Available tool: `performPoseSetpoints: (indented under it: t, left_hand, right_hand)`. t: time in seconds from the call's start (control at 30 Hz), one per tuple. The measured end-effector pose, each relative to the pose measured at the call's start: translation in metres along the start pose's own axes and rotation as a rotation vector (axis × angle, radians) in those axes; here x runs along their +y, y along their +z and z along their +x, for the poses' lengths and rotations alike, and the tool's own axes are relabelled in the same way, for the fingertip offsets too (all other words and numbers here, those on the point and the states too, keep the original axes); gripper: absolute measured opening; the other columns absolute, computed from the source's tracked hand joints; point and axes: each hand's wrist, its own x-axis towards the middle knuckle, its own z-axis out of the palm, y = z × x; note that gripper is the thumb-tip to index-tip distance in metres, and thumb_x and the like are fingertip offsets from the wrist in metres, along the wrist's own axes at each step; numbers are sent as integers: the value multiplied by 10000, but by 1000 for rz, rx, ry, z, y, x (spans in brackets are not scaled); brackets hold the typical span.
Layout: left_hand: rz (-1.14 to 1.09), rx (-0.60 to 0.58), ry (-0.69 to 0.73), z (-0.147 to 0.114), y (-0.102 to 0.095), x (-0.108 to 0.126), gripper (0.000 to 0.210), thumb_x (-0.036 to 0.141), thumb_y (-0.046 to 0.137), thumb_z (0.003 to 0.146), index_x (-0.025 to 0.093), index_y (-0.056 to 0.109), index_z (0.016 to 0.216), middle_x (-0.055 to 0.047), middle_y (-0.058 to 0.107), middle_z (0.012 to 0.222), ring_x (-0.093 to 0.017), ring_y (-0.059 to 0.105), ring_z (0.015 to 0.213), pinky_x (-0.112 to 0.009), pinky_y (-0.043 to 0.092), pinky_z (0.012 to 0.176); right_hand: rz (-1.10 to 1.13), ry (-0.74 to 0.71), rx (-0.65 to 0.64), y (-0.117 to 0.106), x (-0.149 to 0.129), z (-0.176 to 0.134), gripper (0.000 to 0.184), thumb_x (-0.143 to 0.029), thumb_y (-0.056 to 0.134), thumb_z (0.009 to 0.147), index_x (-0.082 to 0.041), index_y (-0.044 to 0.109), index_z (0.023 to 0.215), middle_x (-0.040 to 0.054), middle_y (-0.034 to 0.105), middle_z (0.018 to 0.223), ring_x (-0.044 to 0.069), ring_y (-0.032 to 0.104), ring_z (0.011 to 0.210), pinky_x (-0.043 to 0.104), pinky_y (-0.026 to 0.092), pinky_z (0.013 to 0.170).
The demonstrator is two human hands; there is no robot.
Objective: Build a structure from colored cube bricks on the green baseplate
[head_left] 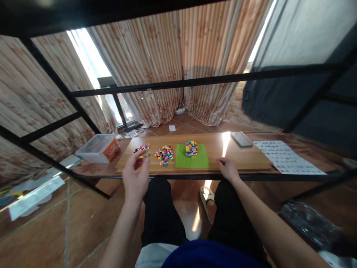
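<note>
My left hand (136,173) is raised in front of a small pile of loose toy bricks (144,149), partly covering it. Its thumb and fingers are curved with a gap between them, and I see nothing held. Right of it lies a larger heap of colourful toy bricks (165,155). A small block-shaped build of multicoloured bricks (191,149) stands on a green baseplate (192,163). My right hand (228,169) is at the board's front edge, right of the baseplate, fingers curled and tips together; whatever they may hold is hidden.
A wooden board (217,139) lies on the table under the bricks. A phone (241,139) rests at its back right, beside a printed sheet (287,156). At the left stands a clear plastic box (96,148). A black metal bar (200,81) crosses beyond the table.
</note>
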Motion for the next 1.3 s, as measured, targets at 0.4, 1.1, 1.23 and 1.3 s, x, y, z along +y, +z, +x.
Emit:
performPoseSetpoints:
  t: [0.4, 1.1, 1.23, 1.3]
  left_hand:
    - [715, -390, -117, -3, 68, -116, 403, 83, 500, 809, 111, 592, 1201, -158, 642, 1120, -281, 592, 1103, -382, 457, 963]
    - [371, -275, -301, -2, 81, -134, 337, 111, 525, 820, 158, 620, 1140, -133, 680, 1098, -245, 649, 973, -385, 473, 914]
    - [134, -192, -300, -6, 84, -137, 276, 201, 564, 838, 144, 626, 1101, -123, 691, 1027, -217, 656, 897, -358, 494, 870]
    - [-64, -223, -319, -8, 86, -136, 240, 280, 571, 851, 147, 646, 1036, -92, 701, 931, -191, 658, 831, -315, 509, 803]
  right_hand:
    - [309, -457, -167, 83, -108, -60, 225, -298, 500, 898, -207, 701, 944, 56, 691, 872, 185, 638, 785, 299, 483, 730]
    - [-121, -483, -193, 146, -174, -22, 224, -167, 494, 888, -190, 675, 1018, 103, 662, 984, 235, 601, 924, 346, 444, 840]
    - [127, -414, -135, 143, -166, -26, 229, -193, 487, 896, -180, 666, 1039, 98, 671, 969, 227, 616, 899, 354, 480, 823]
    - [272, -417, -112, 138, -162, -31, 235, -210, 492, 898, -186, 651, 1070, 92, 670, 987, 214, 624, 902, 347, 498, 817]
